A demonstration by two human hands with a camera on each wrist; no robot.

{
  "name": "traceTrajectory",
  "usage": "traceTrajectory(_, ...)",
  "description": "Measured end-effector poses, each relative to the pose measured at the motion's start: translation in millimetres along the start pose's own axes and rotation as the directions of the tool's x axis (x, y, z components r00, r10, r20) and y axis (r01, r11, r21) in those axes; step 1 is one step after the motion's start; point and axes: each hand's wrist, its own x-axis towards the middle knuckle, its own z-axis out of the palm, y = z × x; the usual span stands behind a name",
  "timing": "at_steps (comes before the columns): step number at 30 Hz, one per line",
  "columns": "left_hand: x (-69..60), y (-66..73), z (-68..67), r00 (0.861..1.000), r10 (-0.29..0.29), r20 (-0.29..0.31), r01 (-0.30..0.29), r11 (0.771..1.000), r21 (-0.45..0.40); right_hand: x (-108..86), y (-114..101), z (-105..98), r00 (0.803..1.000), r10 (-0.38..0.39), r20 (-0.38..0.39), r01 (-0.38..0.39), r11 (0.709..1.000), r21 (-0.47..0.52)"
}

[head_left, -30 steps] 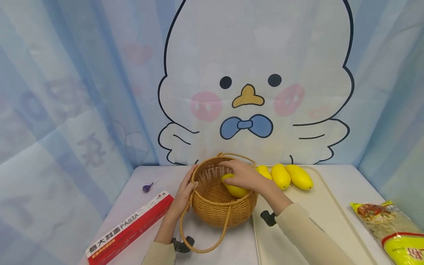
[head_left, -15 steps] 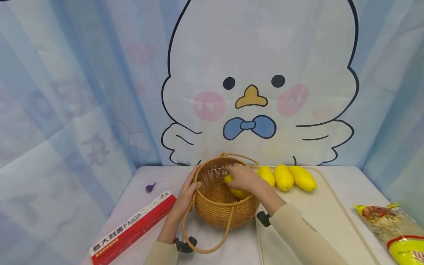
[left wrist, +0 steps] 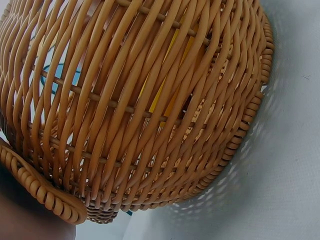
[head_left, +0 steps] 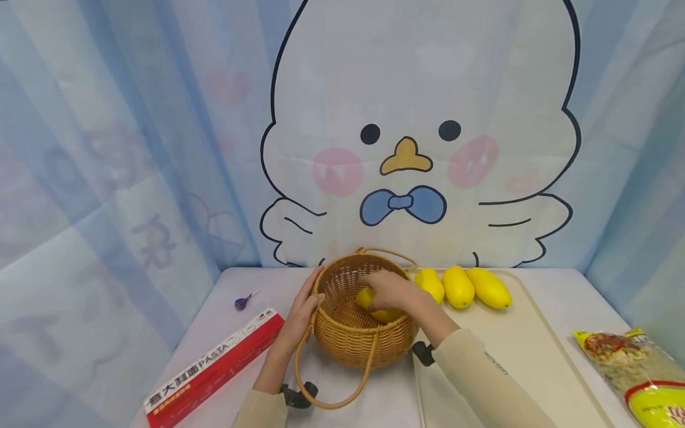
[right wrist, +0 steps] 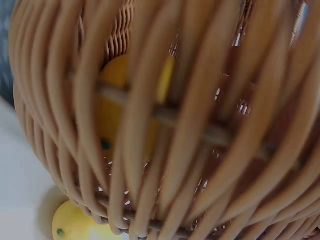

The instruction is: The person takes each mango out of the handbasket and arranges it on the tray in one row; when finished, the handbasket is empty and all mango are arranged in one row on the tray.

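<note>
A round wicker basket [head_left: 348,345] stands on the table, one loop handle hanging down its front and the other at the back. My left hand [head_left: 297,318] grips its left rim, thumb over the edge and fingers along the outer wall. Inside the basket, my right hand [head_left: 393,290] holds a yellow mango [head_left: 387,316] low near the right wall. The hand covers part of the fruit. Through the weave, yellow mango skin [left wrist: 162,87] shows in the left wrist view. The right wrist view also shows the mango [right wrist: 112,120] behind the canes.
Several more mangoes, such as the rightmost mango [head_left: 489,288], lie at the back of a cream tray [head_left: 503,356] right of the basket. A red and white pasta box [head_left: 214,368] and a purple lollipop [head_left: 242,303] lie left. A yellow food packet [head_left: 634,371] lies far right.
My right hand has gone lower into the basket with the mango. My left hand keeps its grip on the rim. The whole view has shifted slightly.
</note>
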Motion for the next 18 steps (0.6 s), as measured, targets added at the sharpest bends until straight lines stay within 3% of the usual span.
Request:
traceTrajectory(6,-0.6,0.0,-0.2,1.0,-0.001,0.0,0.001,1.0,-0.011,2.1,0.6,-2.0,0.998,-0.033,0.047,0.031,0.998,0.047)
traceTrajectory(13,-0.1,-0.2,0.2,1.0,-0.011,0.008,0.012,1.0,-0.011,0.7,0.0,0.9,0.999,0.011,0.046,-0.011,1.0,0.007)
traceTrajectory(18,0.0,-1.2,-0.4,1.0,-0.01,0.01,0.011,1.0,-0.012,1.0,-0.7,2.0,0.998,-0.005,0.061,0.005,1.0,0.003)
